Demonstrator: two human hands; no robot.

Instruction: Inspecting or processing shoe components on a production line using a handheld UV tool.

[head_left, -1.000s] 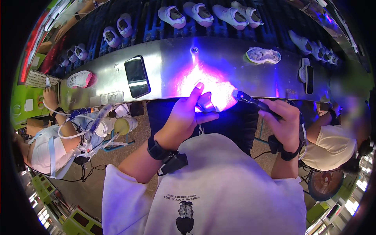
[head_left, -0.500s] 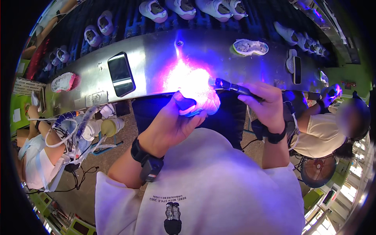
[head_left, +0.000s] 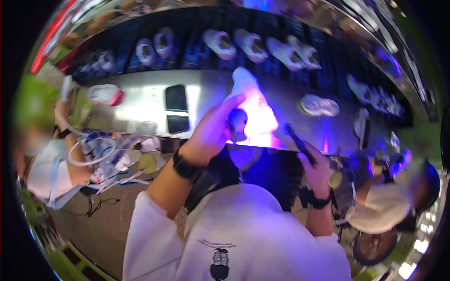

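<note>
My left hand (head_left: 212,126) is closed around a light-coloured shoe (head_left: 244,86), which is raised over the near edge of the metal table, its narrow tip pointing away from me. The shoe's dark opening (head_left: 238,124) shows beside my fingers. In my right hand (head_left: 318,172) is a slim black flashlight (head_left: 296,139), its head slanting up and left toward the shoe. Violet-white glare washes out the shoe's right side, so details there are lost. Motion blurs both hands a little.
On the metal table (head_left: 140,84) lie a dark phone (head_left: 176,101), a white and pink shoe sole (head_left: 106,95) and another pale sole (head_left: 319,106). Behind it, a dark conveyor (head_left: 187,58) carries several shoes. Co-workers sit at both sides; tubing (head_left: 93,161) hangs at left.
My left hand has raised the shoe and swung its tip away from me. The flashlight in my right hand has moved lower and tilted upward. The whole view has shifted.
</note>
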